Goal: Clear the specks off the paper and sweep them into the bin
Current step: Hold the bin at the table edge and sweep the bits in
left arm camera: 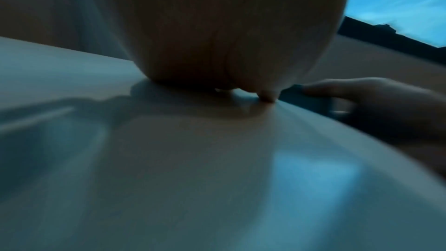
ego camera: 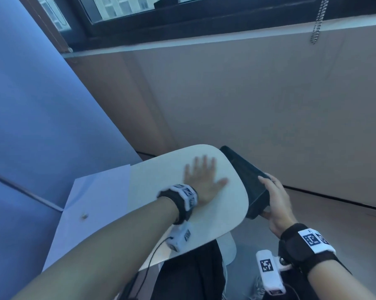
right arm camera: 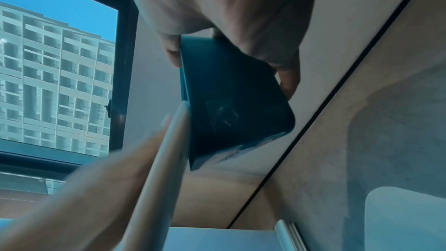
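Left hand [ego camera: 201, 182] is flat on the white counter [ego camera: 226, 215], fingers spread, holding nothing. Right hand [ego camera: 274, 204] grips the dark bin [ego camera: 245, 180], tilted w/ its rim right against the counter's edge. Paper [ego camera: 96, 204] sits on the left, one speck [ego camera: 84, 216] on it.

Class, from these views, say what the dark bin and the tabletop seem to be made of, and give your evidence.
Bin: probably moulded plastic, dark with a slight sheen; thin walls, rounded corners. Tabletop: smooth, off-white, likely laminate or plastic; window light reflects softly off it in the left wrist view.
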